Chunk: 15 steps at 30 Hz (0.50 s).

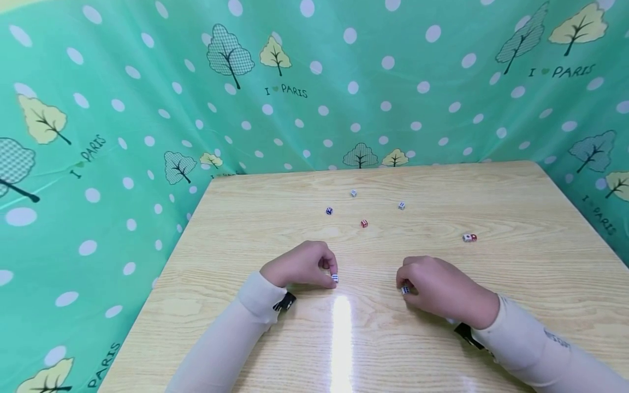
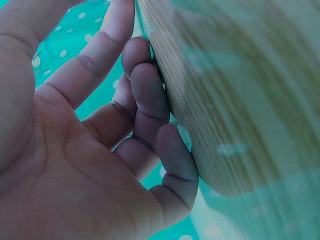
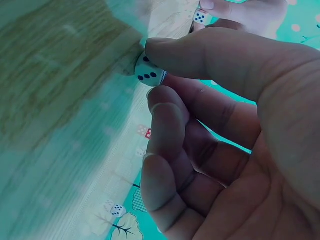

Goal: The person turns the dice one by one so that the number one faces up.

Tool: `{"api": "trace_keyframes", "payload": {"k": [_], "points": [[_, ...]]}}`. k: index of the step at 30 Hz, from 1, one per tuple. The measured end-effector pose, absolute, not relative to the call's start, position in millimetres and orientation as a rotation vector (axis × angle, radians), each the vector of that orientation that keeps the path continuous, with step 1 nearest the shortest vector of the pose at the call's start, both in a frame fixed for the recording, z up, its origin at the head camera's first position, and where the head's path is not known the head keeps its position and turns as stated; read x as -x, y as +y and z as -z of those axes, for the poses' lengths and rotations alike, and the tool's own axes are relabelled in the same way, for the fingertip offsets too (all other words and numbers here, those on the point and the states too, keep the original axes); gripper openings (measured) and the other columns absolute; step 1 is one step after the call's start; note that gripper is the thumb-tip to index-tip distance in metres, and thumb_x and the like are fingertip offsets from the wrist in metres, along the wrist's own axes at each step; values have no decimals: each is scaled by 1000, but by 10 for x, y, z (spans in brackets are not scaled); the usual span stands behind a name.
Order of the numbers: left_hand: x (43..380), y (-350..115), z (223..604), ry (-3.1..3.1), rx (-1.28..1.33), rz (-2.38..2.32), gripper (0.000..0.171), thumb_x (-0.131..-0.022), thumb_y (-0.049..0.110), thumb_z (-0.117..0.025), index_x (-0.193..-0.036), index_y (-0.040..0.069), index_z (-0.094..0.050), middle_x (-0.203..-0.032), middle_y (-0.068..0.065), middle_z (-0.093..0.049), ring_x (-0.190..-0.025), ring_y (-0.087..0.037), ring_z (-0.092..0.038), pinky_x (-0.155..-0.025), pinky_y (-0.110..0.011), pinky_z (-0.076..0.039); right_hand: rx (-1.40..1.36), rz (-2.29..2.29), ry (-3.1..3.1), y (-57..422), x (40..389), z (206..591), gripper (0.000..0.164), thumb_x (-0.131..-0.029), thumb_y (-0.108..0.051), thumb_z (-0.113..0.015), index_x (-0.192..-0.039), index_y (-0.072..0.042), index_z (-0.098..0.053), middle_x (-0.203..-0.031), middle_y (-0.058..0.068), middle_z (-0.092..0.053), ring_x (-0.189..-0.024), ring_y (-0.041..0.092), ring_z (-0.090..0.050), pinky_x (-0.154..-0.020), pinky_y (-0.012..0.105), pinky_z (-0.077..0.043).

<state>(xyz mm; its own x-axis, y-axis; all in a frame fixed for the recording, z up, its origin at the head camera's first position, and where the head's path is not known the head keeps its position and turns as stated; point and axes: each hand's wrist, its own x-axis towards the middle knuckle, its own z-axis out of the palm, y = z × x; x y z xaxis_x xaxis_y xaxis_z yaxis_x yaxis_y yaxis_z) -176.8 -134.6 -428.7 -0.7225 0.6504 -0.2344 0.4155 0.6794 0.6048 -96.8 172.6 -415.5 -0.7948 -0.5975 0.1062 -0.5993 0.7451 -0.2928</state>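
My left hand pinches a white die with dark pips between thumb and index finger, low at the wooden tabletop. In the left wrist view the curled fingers lie along the table surface, and that die is out of sight. Across from it, my right hand pinches a second white die at the table. The right wrist view shows this die between thumb and fingertips, dark pips facing the camera. A gap of bare wood separates the two hands.
Farther back on the table lie a blue die, a red die and two white dice, one left, one right. To the right, a white die touches a red die. A green curtain surrounds the table.
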Motion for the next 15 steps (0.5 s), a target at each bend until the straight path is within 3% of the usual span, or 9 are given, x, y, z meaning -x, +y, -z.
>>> {"api": "trace_keyframes", "payload": {"k": [8,15], "points": [[1777,-1348,4272,2454,-819,-731,18,-78,23,-90,-76,24,-72,-82,6,-65,-83,-11,-55,-75,-26,-49,-965,-465,-2914,1746,958,4082,23,-78,-10,-85,-76,-27,-68,-74,-17,-56,-64,-2,-45,-59,19,-43],[1771,-1349,4276,2450,-816,-733,18,-78,23,-90,-76,24,-72,-80,7,-65,-81,-11,-55,-74,-26,-48,-960,-470,-2908,1779,962,4029,22,-79,-12,-86,-78,-28,-71,-77,-19,-60,-68,-2,-51,-61,21,-47]]}}
